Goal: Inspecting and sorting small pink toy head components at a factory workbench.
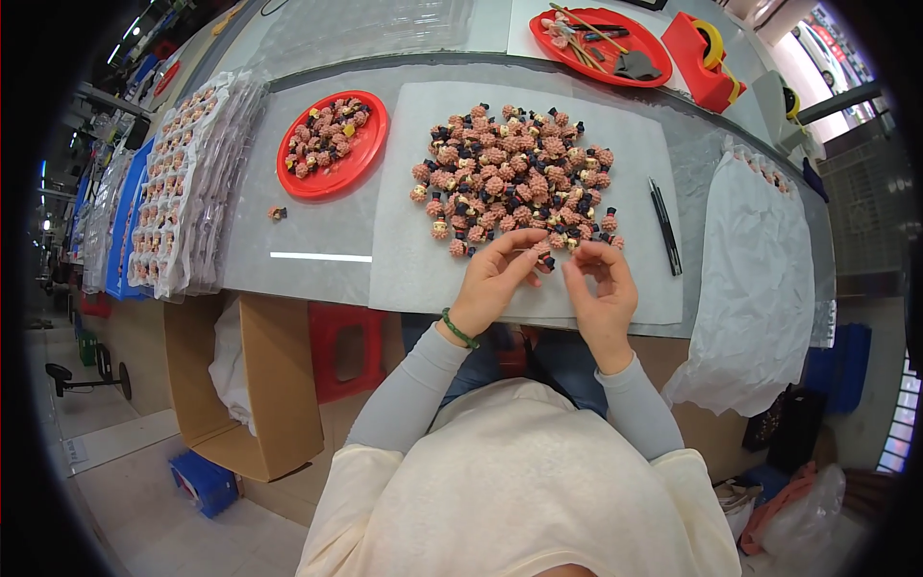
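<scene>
Figurine (543,255) (small, pinkish-brown textured body, dark part at about 5 o'clock) sits at the fingertips of the left hand (495,281). Clock centred on this piece, 12 pointing away from the person. Grip, left: thumb and forefinger closed on the piece, the thumb at its 9 o'clock side; contact partly hidden by the fingers. Grip, right: right hand (606,296) at 4 o'clock, fingers curled, thumb and fingertips apart, just beside the piece; whether they touch it cannot be told. A pile of like figurines (519,178) lies from 11 to 1 o'clock on a white sheet (409,250), its near edge close to both hands. A black pen (663,227) lies between 2 and 3 o'clock, on the same sheet. A red plate (371,156) bearing more pieces stands near 10 o'clock; one stray figurine (277,213) lies alone between 9 and 10, well apart from the grip.
</scene>
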`<state>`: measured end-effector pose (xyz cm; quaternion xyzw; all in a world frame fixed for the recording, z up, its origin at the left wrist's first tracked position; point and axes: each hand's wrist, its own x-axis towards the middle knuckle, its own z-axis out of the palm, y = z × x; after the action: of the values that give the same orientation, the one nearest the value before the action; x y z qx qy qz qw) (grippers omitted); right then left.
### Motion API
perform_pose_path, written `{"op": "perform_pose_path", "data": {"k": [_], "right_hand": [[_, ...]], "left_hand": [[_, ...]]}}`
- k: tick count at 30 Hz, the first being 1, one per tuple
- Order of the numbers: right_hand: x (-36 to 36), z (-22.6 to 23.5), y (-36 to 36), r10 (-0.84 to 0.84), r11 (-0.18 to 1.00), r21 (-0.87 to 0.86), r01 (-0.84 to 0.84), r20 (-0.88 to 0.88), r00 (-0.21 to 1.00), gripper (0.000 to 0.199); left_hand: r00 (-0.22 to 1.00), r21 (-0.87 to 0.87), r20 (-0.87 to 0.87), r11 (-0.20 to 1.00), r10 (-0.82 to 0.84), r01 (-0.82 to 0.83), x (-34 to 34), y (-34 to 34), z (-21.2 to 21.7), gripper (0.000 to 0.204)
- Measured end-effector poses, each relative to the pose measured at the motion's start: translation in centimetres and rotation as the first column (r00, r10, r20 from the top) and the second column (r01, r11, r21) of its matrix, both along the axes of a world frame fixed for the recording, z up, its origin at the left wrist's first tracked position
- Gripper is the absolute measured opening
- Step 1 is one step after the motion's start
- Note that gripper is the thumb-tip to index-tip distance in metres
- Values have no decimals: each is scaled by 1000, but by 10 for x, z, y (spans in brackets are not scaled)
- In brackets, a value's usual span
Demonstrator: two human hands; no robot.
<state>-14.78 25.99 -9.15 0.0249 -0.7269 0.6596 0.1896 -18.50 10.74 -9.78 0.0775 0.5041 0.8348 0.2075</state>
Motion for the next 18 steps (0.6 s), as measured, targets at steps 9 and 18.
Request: {"op": "perform_pose_path", "data": {"k": [9, 18], "right_hand": [[-33, 28, 28, -121, 752, 640, 159, -103, 987, 31], [-12, 19, 30, -45, 678, 726, 113, -112, 993, 30]], "left_hand": [[996, 30, 70, 998, 60, -63, 1, 1, 0, 27], [1000, -25, -6, 1000, 4, -4, 2, -1, -1, 23]]}}
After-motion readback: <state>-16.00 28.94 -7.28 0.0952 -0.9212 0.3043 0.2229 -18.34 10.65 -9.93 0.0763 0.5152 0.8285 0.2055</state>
